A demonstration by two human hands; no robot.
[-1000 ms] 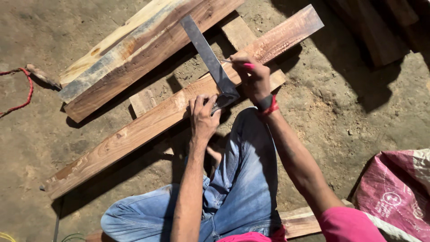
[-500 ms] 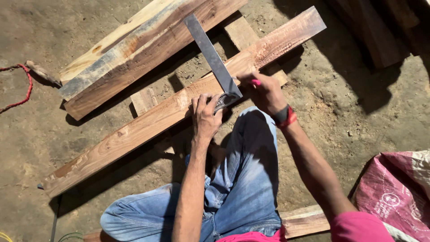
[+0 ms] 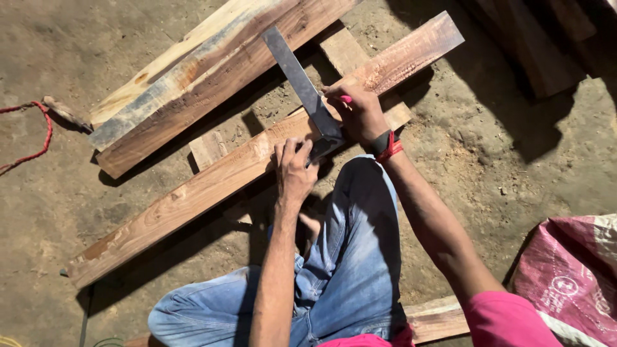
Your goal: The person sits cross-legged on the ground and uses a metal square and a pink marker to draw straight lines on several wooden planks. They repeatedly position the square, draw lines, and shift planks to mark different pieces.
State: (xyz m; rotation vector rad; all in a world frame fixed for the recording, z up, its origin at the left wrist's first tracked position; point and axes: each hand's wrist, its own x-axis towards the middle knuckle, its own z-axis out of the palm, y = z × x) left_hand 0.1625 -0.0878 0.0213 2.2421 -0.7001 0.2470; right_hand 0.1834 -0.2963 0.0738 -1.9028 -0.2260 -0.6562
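try square [image 3: 302,87] kept pressed across long plank [image 3: 257,154] | stock gripped by closed left hand [image 3: 294,168] | right hand [image 3: 361,114], fingers pinched on pink marker [image 3: 346,99], moved up along blade

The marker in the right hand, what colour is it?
Pink. The marker shows in the head view, held in the right hand.

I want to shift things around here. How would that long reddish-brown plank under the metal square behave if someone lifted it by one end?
The long reddish-brown wooden plank looks thick and straight, so it would probably stay stiff rather than sag. Its length suggests it is fairly heavy and awkward from one end. It rests raised on short wooden blocks, so a push might slide it off; its flat faces should not roll.
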